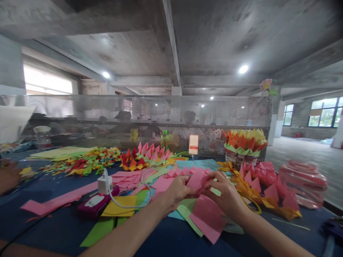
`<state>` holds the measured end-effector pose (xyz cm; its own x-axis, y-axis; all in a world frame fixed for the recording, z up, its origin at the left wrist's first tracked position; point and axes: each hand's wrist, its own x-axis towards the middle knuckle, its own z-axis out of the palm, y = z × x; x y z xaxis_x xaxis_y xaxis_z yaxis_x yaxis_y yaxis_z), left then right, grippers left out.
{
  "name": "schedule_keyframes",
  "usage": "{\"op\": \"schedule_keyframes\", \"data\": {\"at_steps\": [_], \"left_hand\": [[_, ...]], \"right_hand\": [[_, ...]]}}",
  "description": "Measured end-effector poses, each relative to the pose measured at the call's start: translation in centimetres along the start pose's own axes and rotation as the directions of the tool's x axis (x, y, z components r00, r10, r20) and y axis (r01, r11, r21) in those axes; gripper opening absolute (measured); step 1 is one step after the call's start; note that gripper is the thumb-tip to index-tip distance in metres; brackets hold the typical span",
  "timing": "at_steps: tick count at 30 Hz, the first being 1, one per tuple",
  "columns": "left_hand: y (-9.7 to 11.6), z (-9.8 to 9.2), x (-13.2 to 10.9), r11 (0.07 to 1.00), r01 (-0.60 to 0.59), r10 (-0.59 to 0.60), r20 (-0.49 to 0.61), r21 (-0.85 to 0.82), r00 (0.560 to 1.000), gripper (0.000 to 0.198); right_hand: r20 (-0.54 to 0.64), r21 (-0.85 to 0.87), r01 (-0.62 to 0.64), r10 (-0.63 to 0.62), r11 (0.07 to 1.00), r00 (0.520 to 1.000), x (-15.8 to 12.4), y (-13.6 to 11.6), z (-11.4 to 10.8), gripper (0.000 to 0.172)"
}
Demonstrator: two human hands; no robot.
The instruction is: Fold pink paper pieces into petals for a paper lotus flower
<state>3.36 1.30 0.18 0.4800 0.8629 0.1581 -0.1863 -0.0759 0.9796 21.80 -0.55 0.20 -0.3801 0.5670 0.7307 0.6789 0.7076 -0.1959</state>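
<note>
Both my hands meet over the blue table (53, 232), pinching a small pink sheet of paper (197, 180) between them. My left hand (178, 191) grips its left edge with curled fingers. My right hand (225, 192) holds the right side, fingers bent around it. Below the hands lie loose pink (207, 219), green and yellow paper squares. A row of folded pink paper pieces (182, 172) sits just behind my hands.
A white charger (105, 184) with its cable sits on a magenta device (93, 205) at left. Finished paper flowers (242, 142), piles of folded pieces (85, 162) and stacked pink tape rolls (302, 182) surround the area. A perforated metal screen (150, 117) stands behind. Another person's hand (8, 176) rests at far left.
</note>
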Motion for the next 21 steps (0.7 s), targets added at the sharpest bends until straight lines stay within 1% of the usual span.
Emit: {"op": "schedule_keyframes", "data": {"at_steps": [5,9,17,21], "left_hand": [[0.00,0.14,-0.06,0.999,-0.033,0.033,0.054,0.005,0.998,0.040],[-0.26,0.07,0.13,0.998,-0.051,0.049,0.082,0.022,0.995,0.043],[-0.07,0.31,-0.09,0.996,-0.073,0.068,0.101,0.047,0.993,0.035],[-0.02,0.38,-0.19,0.994,-0.087,0.079,0.116,0.064,0.990,0.037]], "right_hand": [[-0.059,0.018,-0.092,0.093,0.996,0.994,-0.08,0.29,0.38,0.014],[-0.097,0.011,-0.135,0.136,0.991,0.986,-0.15,0.59,0.47,0.014],[-0.082,0.030,-0.158,0.160,0.987,0.984,-0.04,0.41,0.34,0.012],[-0.080,0.031,-0.167,0.169,0.986,0.982,0.05,0.14,0.25,0.010]]}}
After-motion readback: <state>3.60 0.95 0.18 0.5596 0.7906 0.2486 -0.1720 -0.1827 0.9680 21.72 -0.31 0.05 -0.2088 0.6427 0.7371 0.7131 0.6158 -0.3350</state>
